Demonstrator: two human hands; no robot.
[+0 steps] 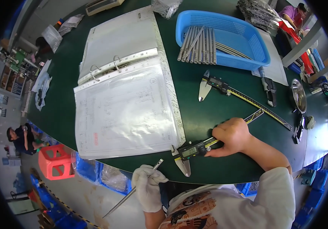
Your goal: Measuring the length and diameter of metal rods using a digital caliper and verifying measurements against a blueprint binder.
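Two calipers [194, 149] beside open binder [125, 87]

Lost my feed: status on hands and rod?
Left hand, gloved, grips thin metal rod. Right hand holds digital caliper on table. Rod clear of caliper's jaws.

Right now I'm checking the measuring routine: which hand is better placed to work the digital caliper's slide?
The right hand: it already grips the near digital caliper, thumb close to its display. The gloved left hand is occupied holding a thin metal rod.
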